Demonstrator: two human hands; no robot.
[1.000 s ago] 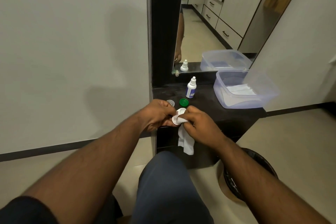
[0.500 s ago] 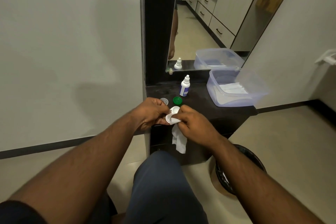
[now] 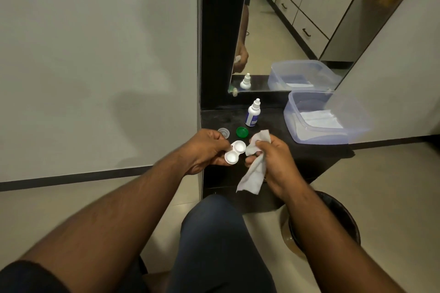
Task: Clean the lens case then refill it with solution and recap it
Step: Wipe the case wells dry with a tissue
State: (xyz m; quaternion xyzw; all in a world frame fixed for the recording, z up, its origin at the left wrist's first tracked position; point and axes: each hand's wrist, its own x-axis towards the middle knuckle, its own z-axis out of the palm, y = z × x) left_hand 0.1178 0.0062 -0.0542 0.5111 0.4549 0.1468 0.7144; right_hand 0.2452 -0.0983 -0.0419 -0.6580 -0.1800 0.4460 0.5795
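**Over the dark shelf: case in one hand, tissue in the other**

Above the black shelf (image 3: 309, 157), the left hand (image 3: 204, 152) pinches the white lens case (image 3: 235, 152), both wells uncapped and facing up. Just beside it, the right hand (image 3: 273, 162) grips a crumpled tissue (image 3: 254, 169), apart from the case. Behind lie a clear cap (image 3: 224, 132) and a green cap (image 3: 242, 132); farther back a solution bottle (image 3: 252, 114) stands upright, near a plastic tub (image 3: 319, 135).

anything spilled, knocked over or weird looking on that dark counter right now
Nothing stands out. The white dropper bottle stands upright, the green round cap and clear round cap lie apart on the dark counter, and no liquid shows there.
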